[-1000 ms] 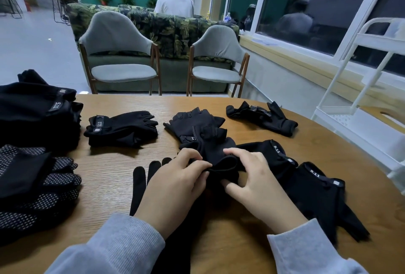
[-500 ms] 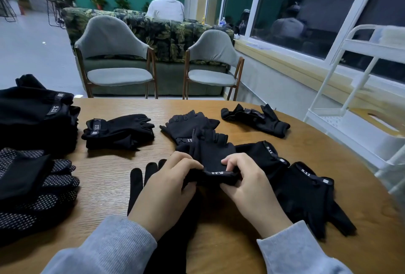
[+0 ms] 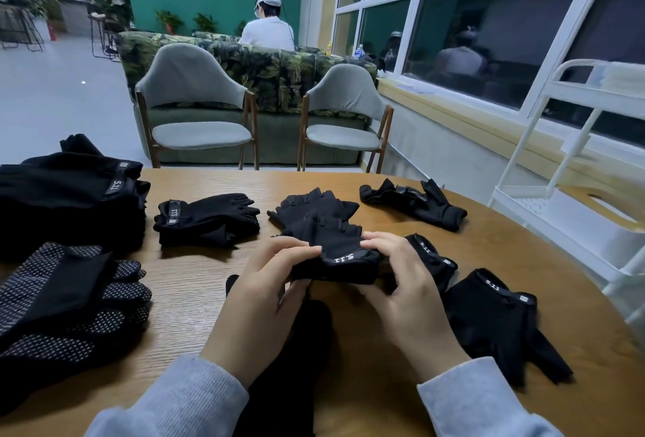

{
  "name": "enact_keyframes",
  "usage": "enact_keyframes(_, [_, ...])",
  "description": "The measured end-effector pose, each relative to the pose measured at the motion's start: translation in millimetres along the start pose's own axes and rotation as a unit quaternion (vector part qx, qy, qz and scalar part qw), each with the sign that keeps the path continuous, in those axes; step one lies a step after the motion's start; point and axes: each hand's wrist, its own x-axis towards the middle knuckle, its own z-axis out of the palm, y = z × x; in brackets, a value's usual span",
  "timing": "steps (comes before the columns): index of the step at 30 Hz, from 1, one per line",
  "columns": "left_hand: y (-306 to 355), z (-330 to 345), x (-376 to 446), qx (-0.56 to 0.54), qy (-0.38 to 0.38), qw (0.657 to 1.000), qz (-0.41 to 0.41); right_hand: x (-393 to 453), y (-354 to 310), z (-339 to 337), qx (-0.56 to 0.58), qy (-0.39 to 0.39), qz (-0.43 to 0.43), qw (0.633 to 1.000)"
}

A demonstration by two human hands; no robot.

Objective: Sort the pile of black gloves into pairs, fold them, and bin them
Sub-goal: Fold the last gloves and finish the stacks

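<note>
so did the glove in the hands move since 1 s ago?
Yes. The held glove has been lifted off the table, cuff now raised toward the camera.

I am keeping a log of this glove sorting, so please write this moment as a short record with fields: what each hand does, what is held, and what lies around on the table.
left hand: pinches the cuff end of the held glove
right hand: grips the same cuff from the other side
held glove: black, white 5.11 print on cuff, raised just above the wooden table
folded pair: far left of centre
loose glove: far right
dotted-palm gloves: near left
tall glove stack: far left
white cart: right of table
</note>
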Motion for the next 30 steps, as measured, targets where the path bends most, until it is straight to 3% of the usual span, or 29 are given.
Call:
enact_keyframes(4, [-7.5,-2.9,-3.8,0.052,-0.045,0.998,-0.01,2.4,-5.5,4.2,-0.034,-0.001,-0.016,0.999])
enact_keyframes(7, [-11.3,-2.7,-3.3,0.174,-0.052,0.983,0.029,3.6,-11.7,9.5,-0.064,-0.006,-0.04,0.997])
enact_keyframes(10, [-5.1,-0.6,-2.4,0.202,-0.048,0.976,0.067,4.8,-17.3,15.0,-0.097,-0.009,-0.071,0.993])
enact_keyframes(14, [-5.1,1.6,-3.0,0.154,-0.069,0.984,0.049,4.7,-18.1,16.0,-0.113,-0.038,-0.05,0.992])
enact_keyframes(18, [-10.8,-4.1,-2.8,0.087,-0.041,0.995,-0.029,-0.5,-0.3,9.3,-0.174,-0.128,0.11,0.97])
enact_keyframes(21, [-12.0,-9.2,-1.1,0.06,-0.006,0.997,-0.052,-6.8,13.2,2.6,-0.152,-0.17,0.183,0.956])
enact_keyframes(26, [-11.0,-17.4,2.8,-0.037,0.035,0.992,-0.113,-6.6,12.1,-1.1,-0.141,-0.169,0.217,0.951])
enact_keyframes(30, [-6.5,-22.6,7.2,-0.092,0.058,0.985,-0.131,8.1,-13.6,-1.5,0.015,-0.12,0.228,0.966])
